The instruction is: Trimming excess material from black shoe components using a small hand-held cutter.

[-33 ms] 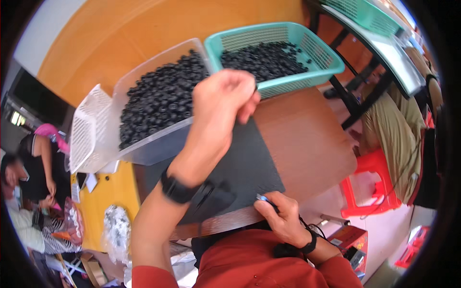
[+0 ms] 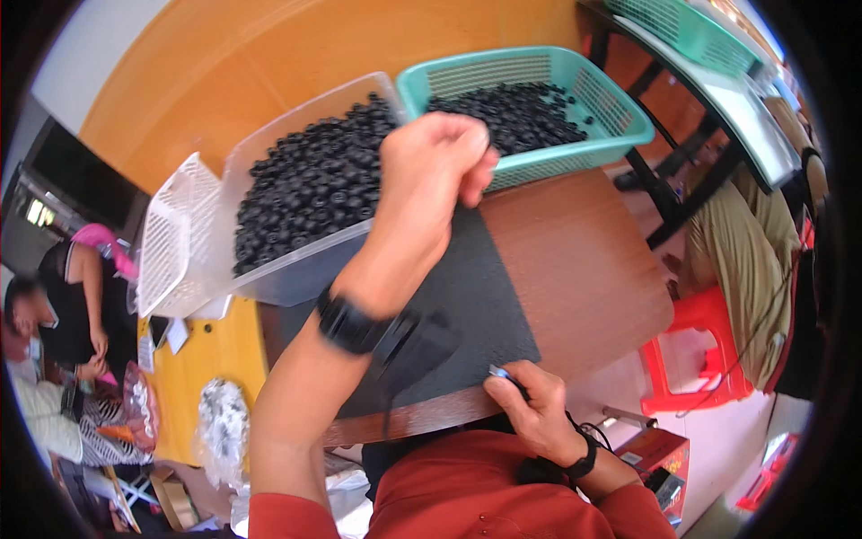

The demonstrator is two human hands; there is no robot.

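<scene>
Head view: the left hand (image 2: 431, 184) is raised above the table with its fingers curled together into a loose fist; whether it grips anything cannot be told. Just behind it sits a clear plastic tub (image 2: 269, 269) heaped with small black round parts (image 2: 310, 184), and to its right a teal basket (image 2: 539, 162) holding more of the same. Below the wrist lies a dark mat (image 2: 485, 296) on the brown tabletop (image 2: 584, 260). The right hand (image 2: 534, 409) rests at the table's near edge, fingers pinched on a small bluish object (image 2: 499, 371) (too small to identify)
</scene>
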